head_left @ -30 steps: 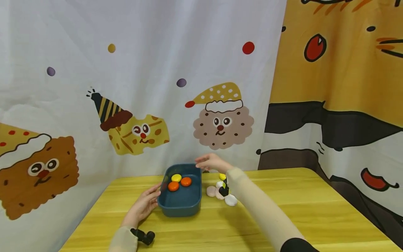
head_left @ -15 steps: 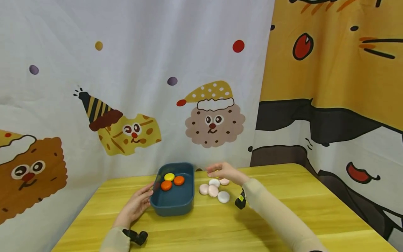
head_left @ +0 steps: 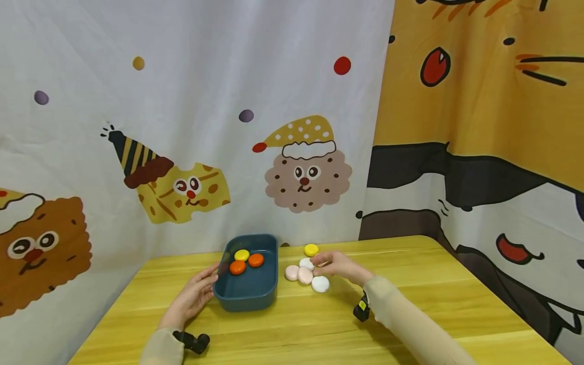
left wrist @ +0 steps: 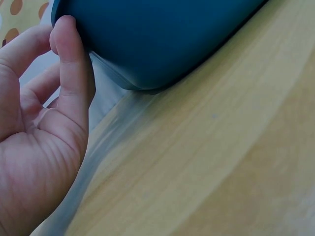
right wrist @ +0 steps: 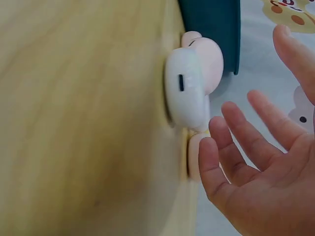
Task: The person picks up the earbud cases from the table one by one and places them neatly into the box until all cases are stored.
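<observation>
1. Firstly, near white disc: probably light, hard and smooth, so apt to slide; best pinched across its rounded edge, thumb opposite fingertips. Unlikely to dent.
2. Blue-teal tub: judged light and stiff-walled; best held by the rim or by its two long walls.
3. Appearance, near white disc: thick, puck-like, pale, a dark slot in its edge. Lies on the wood-grain table, right of the tub.
4. Companions, same cluster: far white disc; left pale pink disc; right pale pink disc, seemingly tilted against its neighbour; pale peach disc, partly hidden by fingers.
5. Far yellow disc: beyond the cluster, apart from it.
6. Tub: open-topped, rectangular, rounded corners. Contents, toward its far left: inner yellow disc, left orange disc, right orange disc; all shiny.
7. Left hand: fingers loosely bent, tips touching the tub's left wall.
8. Right hand: spread, fingers gently curved, holding nothing; fingertips just beside the cluster, contact uncertain.
</observation>
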The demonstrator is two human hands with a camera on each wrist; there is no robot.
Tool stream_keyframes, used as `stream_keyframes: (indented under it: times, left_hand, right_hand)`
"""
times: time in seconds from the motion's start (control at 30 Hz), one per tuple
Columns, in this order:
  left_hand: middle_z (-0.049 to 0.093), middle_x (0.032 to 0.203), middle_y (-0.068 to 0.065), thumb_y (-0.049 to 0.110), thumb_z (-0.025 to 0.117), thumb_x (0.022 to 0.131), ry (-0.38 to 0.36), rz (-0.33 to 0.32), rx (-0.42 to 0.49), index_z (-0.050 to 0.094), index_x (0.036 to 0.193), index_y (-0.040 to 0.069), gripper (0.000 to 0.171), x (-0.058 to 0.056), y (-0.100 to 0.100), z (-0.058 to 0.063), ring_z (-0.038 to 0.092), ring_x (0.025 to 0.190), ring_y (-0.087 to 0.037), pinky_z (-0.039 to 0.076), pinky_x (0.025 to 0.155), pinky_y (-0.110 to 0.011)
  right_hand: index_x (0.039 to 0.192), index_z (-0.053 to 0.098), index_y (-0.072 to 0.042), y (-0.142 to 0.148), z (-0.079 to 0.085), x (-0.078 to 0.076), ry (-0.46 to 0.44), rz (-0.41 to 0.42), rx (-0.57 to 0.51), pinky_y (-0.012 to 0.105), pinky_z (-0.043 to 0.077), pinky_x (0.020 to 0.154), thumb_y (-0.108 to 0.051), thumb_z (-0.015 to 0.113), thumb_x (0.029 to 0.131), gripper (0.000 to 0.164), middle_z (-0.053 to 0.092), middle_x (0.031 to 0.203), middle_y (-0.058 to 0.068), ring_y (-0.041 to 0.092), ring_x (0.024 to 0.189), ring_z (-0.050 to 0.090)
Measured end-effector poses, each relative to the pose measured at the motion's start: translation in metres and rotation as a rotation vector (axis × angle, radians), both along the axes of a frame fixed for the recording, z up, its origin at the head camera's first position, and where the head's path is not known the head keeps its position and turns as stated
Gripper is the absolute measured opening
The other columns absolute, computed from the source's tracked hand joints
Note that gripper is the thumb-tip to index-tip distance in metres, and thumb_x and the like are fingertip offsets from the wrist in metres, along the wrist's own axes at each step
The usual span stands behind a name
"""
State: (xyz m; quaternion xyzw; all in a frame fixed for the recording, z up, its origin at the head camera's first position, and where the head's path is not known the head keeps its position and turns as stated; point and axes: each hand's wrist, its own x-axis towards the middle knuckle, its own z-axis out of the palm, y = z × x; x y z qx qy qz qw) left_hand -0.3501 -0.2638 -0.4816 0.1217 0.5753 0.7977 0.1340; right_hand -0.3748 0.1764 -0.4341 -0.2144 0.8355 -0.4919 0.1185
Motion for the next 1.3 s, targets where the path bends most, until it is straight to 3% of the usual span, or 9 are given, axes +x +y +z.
stream_keyframes:
  times: [0.13,0.4,0.7,0.93,1.3]
  left_hand:
    - [0.066,0.099,0.001,0.008,0.047,0.102,0.002,-0.026,0.027,0.016,0.154,0.002,0.060,0.000,-0.001,0.000,0.063,0.077,-0.007,0.052,0.066,-0.019]
    - [0.066,0.098,0.000,0.007,0.047,0.102,-0.011,-0.033,0.063,0.033,0.152,0.010,0.052,0.000,-0.001,-0.002,0.064,0.078,-0.008,0.052,0.066,-0.020]
    - [0.065,0.101,0.000,0.007,0.046,0.103,-0.005,-0.034,0.058,0.052,0.139,0.022,0.040,0.001,-0.002,0.000,0.064,0.078,-0.008,0.052,0.066,-0.019]
    - [0.064,0.103,-0.001,0.006,0.046,0.102,0.002,-0.031,0.045,0.042,0.147,0.015,0.045,0.001,-0.002,0.001,0.064,0.080,-0.008,0.052,0.067,-0.019]
    - [0.066,0.102,-0.002,0.006,0.046,0.102,0.004,-0.045,0.059,0.016,0.154,0.001,0.060,0.002,-0.001,0.002,0.065,0.083,-0.010,0.053,0.068,-0.020]
  right_hand:
    - [0.135,0.054,0.000,0.003,-0.006,0.006,-0.035,-0.025,-0.004,0.043,0.049,0.085,-0.019,0.073,0.087,0.054,0.057,0.129,0.017,0.029,0.114,0.054]
    - [0.131,0.056,0.001,0.008,-0.017,0.011,-0.083,-0.046,0.009,0.044,0.047,0.087,-0.017,0.076,0.084,0.055,0.056,0.130,0.014,0.026,0.114,0.053]
    - [0.123,0.064,-0.001,0.011,-0.022,0.008,-0.021,0.037,0.055,0.043,0.043,0.094,-0.010,0.077,0.080,0.046,0.060,0.126,0.014,0.026,0.109,0.056]
    - [0.121,0.065,-0.002,0.009,-0.024,0.009,-0.037,0.060,0.076,0.035,0.044,0.090,-0.006,0.077,0.079,0.044,0.063,0.115,0.005,0.019,0.101,0.055]
    - [0.122,0.064,-0.001,0.009,-0.024,0.006,-0.034,0.082,0.087,0.038,0.043,0.092,0.001,0.076,0.075,0.048,0.062,0.115,0.004,0.020,0.102,0.053]
